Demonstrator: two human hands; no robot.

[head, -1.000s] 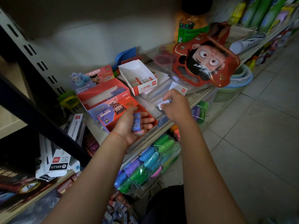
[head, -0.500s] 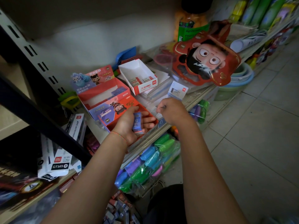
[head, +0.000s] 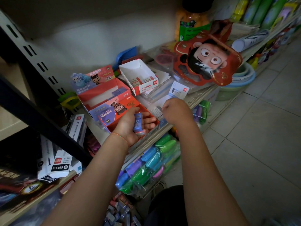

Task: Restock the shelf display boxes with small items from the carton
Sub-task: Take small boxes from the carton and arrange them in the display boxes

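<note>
Red cardboard display box [head: 130, 111] sits at the shelf [head: 187, 108] edge. The left hand [head: 130, 126] holds a blue eraser pack [head: 138, 123] over it. The right hand [head: 176, 110], fingers curled, grip contents hidden, has drawn back from the white card [head: 179, 91]; placing seems next.

A large red cartoon-face pack [head: 207, 61] leans on the shelf [head: 200, 95]. Behind it stands an orange jar [head: 192, 22] with a dark lid and a green label. Below its right edge sit stacked plastic basins [head: 242, 79] in green and blue. Left of the pack lies a blue scoop [head: 126, 54]. Far to its lower left, black-and-white GT165 boxes [head: 59, 167] lie heaped on a lower shelf. Under the shelf hang bagged pastel cases [head: 151, 162], above the grey tiled floor [head: 252, 144].
</note>
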